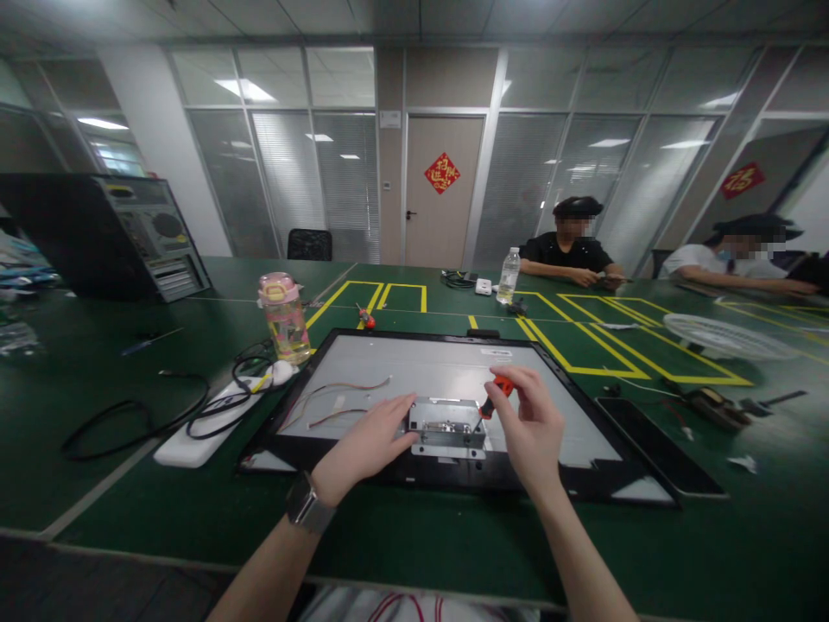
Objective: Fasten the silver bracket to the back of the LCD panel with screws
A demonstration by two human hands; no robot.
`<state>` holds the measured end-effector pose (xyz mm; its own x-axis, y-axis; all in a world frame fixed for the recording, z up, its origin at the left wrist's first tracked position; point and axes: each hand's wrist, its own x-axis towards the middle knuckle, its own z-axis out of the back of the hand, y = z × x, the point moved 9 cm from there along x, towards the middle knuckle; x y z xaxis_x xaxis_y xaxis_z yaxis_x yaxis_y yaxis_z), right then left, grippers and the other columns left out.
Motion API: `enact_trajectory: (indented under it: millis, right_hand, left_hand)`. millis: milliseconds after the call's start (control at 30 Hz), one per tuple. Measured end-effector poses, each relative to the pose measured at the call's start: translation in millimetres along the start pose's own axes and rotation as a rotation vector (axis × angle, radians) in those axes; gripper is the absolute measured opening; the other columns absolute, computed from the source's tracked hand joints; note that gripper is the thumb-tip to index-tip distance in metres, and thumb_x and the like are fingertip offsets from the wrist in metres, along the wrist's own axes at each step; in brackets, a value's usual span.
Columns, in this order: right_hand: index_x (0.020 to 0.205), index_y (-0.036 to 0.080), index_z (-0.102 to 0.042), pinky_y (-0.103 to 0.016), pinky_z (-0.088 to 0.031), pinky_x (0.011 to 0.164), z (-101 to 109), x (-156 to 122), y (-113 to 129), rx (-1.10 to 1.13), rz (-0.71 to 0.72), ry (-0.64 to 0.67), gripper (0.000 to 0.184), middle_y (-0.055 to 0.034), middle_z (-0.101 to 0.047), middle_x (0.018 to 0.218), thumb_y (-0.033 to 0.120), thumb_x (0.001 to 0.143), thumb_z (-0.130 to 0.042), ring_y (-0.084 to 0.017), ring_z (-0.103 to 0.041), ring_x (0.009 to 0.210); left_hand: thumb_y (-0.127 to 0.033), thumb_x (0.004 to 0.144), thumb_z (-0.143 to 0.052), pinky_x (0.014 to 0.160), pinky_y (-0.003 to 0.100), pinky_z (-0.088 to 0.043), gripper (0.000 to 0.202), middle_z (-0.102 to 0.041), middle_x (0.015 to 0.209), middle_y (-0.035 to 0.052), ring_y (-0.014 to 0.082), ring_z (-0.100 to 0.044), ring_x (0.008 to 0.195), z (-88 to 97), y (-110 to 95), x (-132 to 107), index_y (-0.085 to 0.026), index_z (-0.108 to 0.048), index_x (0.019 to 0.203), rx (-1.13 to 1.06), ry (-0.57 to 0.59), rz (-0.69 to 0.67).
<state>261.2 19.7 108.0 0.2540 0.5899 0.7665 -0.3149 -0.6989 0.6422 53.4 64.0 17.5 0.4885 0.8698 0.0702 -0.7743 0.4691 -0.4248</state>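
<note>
A large flat panel (440,367) with a black frame, like the back of a monitor, lies on the green table in front of me. Near its front edge sits a metal bracket (446,439). My left hand (372,441) rests flat at the bracket's left end, fingers stretched out. In my right hand (534,423) is a small red and black screwdriver (496,397), pinched at the handle, its shaft tilted down to the bracket's right part. Whether the tip sits in a screw is too small to tell. Thin cables (343,416) lie on the panel's left half.
Left of the panel are a white power strip (200,432) with black cable and a pink-lidded bottle (285,320). A black slab (661,445) and tape measure (716,404) lie right. A computer case (110,233) stands far left. Two people (570,246) sit across the table.
</note>
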Motion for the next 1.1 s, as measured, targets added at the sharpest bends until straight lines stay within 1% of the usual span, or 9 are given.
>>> enact_trajectory:
  millis: [100, 300, 467, 633, 767, 833, 1000, 1033, 1100]
  right_hand:
    - [0.087, 0.024, -0.071, -0.034, -0.049, 0.075, 4.4, 1.7, -4.0, 0.037, -0.054, -0.043, 0.008, -0.0028, -0.057, 0.089, 0.027, 0.08, -0.069, -0.019, -0.058, 0.083]
    - [0.115, 0.022, -0.065, -0.037, -0.051, 0.08, 0.4, 0.3, -4.7, 0.079, -0.137, 0.032, 0.028, -0.007, -0.068, 0.099, 0.033, 0.093, -0.051, -0.022, -0.064, 0.092]
    - [0.121, 0.024, -0.06, -0.041, -0.051, 0.084, -6.5, -2.2, -4.4, 0.076, -0.107, 0.081, 0.03, -0.0088, -0.067, 0.109, 0.032, 0.095, -0.049, -0.023, -0.064, 0.097]
    - [0.105, 0.024, -0.067, -0.041, -0.047, 0.087, 0.7, -0.7, -0.5, -0.078, -0.022, 0.005, 0.021, -0.0056, -0.059, 0.098, 0.031, 0.086, -0.064, -0.022, -0.059, 0.093]
    - [0.112, 0.023, -0.064, -0.041, -0.047, 0.088, -1.2, -0.7, -2.4, -0.038, -0.046, 0.046, 0.024, -0.0072, -0.061, 0.103, 0.031, 0.093, -0.051, -0.023, -0.059, 0.097]
    - [0.112, 0.024, -0.063, -0.041, -0.047, 0.088, -1.1, -0.4, -3.2, -0.037, -0.047, 0.041, 0.023, -0.0068, -0.063, 0.103, 0.03, 0.092, -0.053, -0.022, -0.06, 0.096]
    - [0.088, 0.022, -0.069, -0.035, -0.05, 0.078, 2.3, 2.1, -1.7, -0.013, -0.059, -0.056, 0.009, -0.0032, -0.06, 0.089, 0.029, 0.083, -0.066, -0.02, -0.06, 0.086]
    - [0.089, 0.022, -0.069, -0.033, -0.051, 0.074, -0.8, 2.4, -2.0, 0.024, -0.082, -0.034, 0.01, -0.0034, -0.061, 0.088, 0.03, 0.085, -0.064, -0.019, -0.061, 0.084]
    - [0.105, 0.023, -0.067, -0.032, -0.052, 0.066, -12.6, 1.8, -1.5, 0.088, -0.124, 0.077, 0.021, -0.0038, -0.063, 0.086, 0.032, 0.091, -0.055, -0.019, -0.062, 0.079]
  left_hand:
    - [-0.041, 0.092, -0.048, 0.115, 0.034, -0.023, 0.06, -0.038, 0.152, 0.0096, 0.0216, -0.037, 0.139, 0.2, 0.2, 0.0, -0.018, -0.034, 0.146, 0.01, -0.003, -0.005]
    - [-0.041, 0.093, -0.046, 0.115, 0.035, -0.023, 0.059, -0.037, 0.153, 0.0098, 0.022, -0.036, 0.139, 1.5, -1.4, -0.9, -0.019, -0.034, 0.146, 0.019, 0.011, -0.001]
    - [-0.042, 0.093, -0.046, 0.115, 0.035, -0.023, 0.061, -0.037, 0.153, 0.0099, 0.022, -0.036, 0.139, 0.9, -0.3, -1.2, -0.018, -0.033, 0.147, 0.012, 0.003, -0.01]
    - [-0.042, 0.093, -0.047, 0.115, 0.034, -0.024, 0.061, -0.037, 0.152, 0.0096, 0.0221, -0.037, 0.139, 0.4, 0.1, -0.6, -0.018, -0.033, 0.147, 0.006, 0.0, -0.004]
    - [-0.042, 0.093, -0.047, 0.115, 0.034, -0.023, 0.062, -0.038, 0.152, 0.0101, 0.0224, -0.037, 0.138, 0.0, 1.1, -0.5, -0.017, -0.033, 0.147, 0.01, -0.004, 0.0]
    - [-0.043, 0.092, -0.048, 0.115, 0.034, -0.024, 0.062, -0.038, 0.152, 0.0094, 0.0225, -0.037, 0.138, -0.2, 1.9, -0.6, -0.018, -0.033, 0.147, 0.009, -0.011, -0.004]
    - [-0.043, 0.092, -0.047, 0.115, 0.034, -0.025, 0.06, -0.039, 0.151, 0.0088, 0.0222, -0.038, 0.138, -0.2, 2.2, -0.5, -0.019, -0.034, 0.146, 0.007, -0.014, -0.008]
    - [-0.042, 0.093, -0.047, 0.115, 0.034, -0.025, 0.06, -0.039, 0.151, 0.0091, 0.0224, -0.037, 0.138, 0.3, 1.7, -0.4, -0.019, -0.034, 0.146, 0.006, -0.012, -0.004]
    - [-0.042, 0.093, -0.046, 0.115, 0.036, -0.024, 0.059, -0.038, 0.152, 0.0099, 0.0227, -0.036, 0.139, 1.7, -0.1, -0.3, -0.018, -0.035, 0.145, 0.006, -0.004, 0.002]
